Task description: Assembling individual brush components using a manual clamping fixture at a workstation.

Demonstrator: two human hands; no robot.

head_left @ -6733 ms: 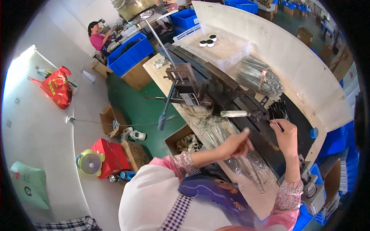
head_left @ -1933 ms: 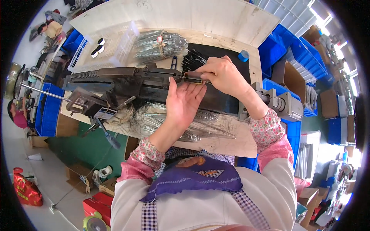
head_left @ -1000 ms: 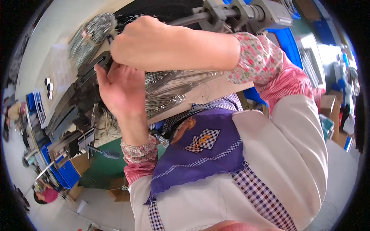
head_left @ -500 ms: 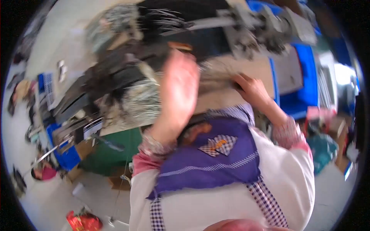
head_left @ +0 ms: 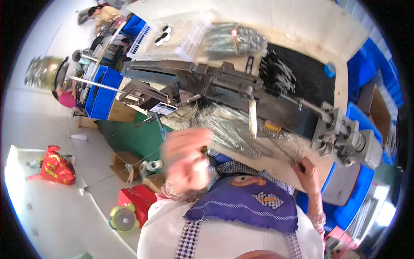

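Note:
My left hand (head_left: pixel 185 157) hangs just left of the apron, in front of the bench edge. Motion smears its fingers, so their pose and anything in them are unclear. At the right, my right hand (head_left: pixel 307 175) is closed, thumb and fingers together, on the ends of some thin dark wires (head_left: pixel 290 149). Between the hands, a spread pile of silvery thin wires (head_left: pixel 230 134) lies along the near side of the bench. Behind it stands a long dark metal machine (head_left: pixel 215 80) with a pale lever handle (head_left: pixel 252 118) pointing toward me.
A metal clamp-like assembly (head_left: pixel 345 134) stands at the right end of the machine. Behind lie a wire bundle (head_left: pixel 235 41), a black mat (head_left: pixel 310 69) and a clear tray (head_left: pixel 172 39). Blue bins (head_left: pixel 103 93) flank the bench. A fan (head_left: pixel 123 218) is on the floor.
The whole view has turned. My left hand has drawn back from the machine toward my body's left side. The right hand stays at the wire ends, at the right.

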